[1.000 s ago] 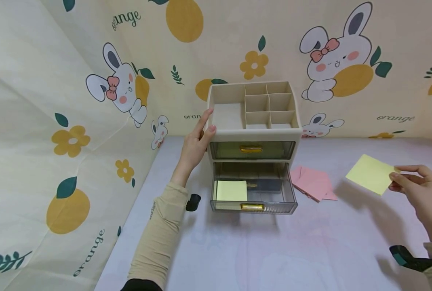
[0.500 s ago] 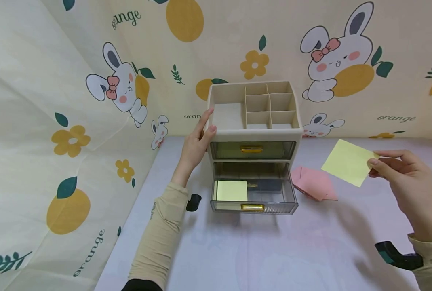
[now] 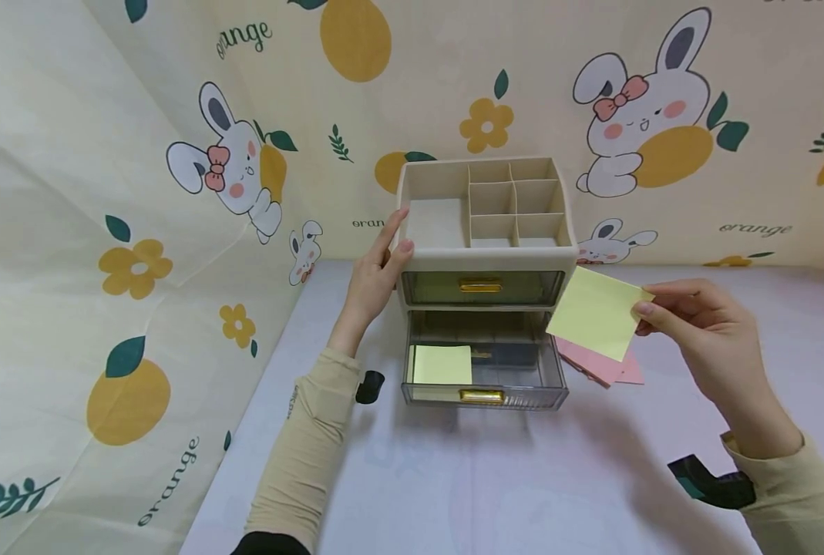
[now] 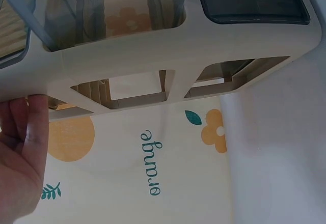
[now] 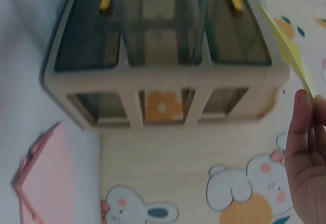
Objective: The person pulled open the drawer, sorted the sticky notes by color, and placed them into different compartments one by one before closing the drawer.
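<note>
My right hand (image 3: 706,331) pinches a yellow sticky note (image 3: 600,312) by its right corner, between thumb and fingers. The note hangs in front of the right side of a cream desktop drawer organizer (image 3: 484,258). My left hand (image 3: 373,277) rests on the organizer's left side, its index finger and thumb against the upper edge. In the left wrist view its fingers (image 4: 36,127) lie along the organizer's side wall. The organizer's clear lower drawer (image 3: 516,397) is pulled out, with a yellow pad of notes (image 3: 442,364) in its left part.
Several pink sheets of paper (image 3: 595,366) lie on the white table (image 3: 495,478) right of the drawer, partly behind the held note. The upper drawer (image 3: 446,287) is closed. Behind stands a cream backdrop (image 3: 439,77) with printed rabbits and oranges.
My right hand has moved left with the yellow sticky note, from open table on the right to beside the organizer, now covering part of the pink sheets. The left hand has stayed put.
</note>
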`<state>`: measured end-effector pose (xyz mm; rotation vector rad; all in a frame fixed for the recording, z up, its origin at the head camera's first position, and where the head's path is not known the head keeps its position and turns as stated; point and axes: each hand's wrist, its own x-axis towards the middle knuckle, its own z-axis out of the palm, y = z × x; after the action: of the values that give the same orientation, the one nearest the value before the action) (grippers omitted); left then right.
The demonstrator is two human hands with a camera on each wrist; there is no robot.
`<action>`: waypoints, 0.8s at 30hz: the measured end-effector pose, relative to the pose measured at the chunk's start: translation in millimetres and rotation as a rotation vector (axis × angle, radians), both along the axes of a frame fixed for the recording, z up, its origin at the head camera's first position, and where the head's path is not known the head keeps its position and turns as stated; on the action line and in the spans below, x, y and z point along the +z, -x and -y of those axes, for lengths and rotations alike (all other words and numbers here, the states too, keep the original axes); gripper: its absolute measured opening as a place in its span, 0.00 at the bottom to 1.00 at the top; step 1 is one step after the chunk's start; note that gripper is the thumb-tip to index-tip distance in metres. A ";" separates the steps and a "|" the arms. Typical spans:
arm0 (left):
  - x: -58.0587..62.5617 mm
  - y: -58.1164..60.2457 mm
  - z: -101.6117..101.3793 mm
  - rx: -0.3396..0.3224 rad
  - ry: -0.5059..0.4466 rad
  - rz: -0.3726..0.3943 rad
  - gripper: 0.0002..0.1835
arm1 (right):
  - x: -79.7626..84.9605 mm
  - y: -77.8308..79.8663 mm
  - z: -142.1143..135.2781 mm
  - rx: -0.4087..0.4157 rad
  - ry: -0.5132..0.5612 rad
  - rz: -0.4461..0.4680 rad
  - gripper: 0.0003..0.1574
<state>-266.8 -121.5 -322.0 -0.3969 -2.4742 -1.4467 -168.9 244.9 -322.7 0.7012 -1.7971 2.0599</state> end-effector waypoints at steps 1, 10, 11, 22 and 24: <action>0.0 0.0 0.1 0.000 -0.001 0.001 0.37 | 0.6 0.1 3.4 0.001 -0.006 0.005 0.17; 1.0 -0.7 -0.8 -0.006 -0.003 0.000 0.35 | -0.1 5.6 30.0 0.029 -0.084 0.046 0.13; 0.8 -0.9 -0.9 -0.007 -0.004 0.000 0.35 | -1.0 6.5 32.5 0.030 -0.103 0.047 0.12; 0.2 -0.8 -1.0 -0.003 -0.007 0.005 0.34 | -13.8 14.4 56.2 -0.195 -0.612 -0.017 0.08; 0.6 -1.0 -1.0 -0.002 -0.004 0.001 0.34 | -15.6 14.7 60.3 -0.230 -0.674 -0.015 0.07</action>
<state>-265.8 -120.5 -321.4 -0.3976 -2.4723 -1.4529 -183.6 184.6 -338.3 0.6215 -2.4469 1.2850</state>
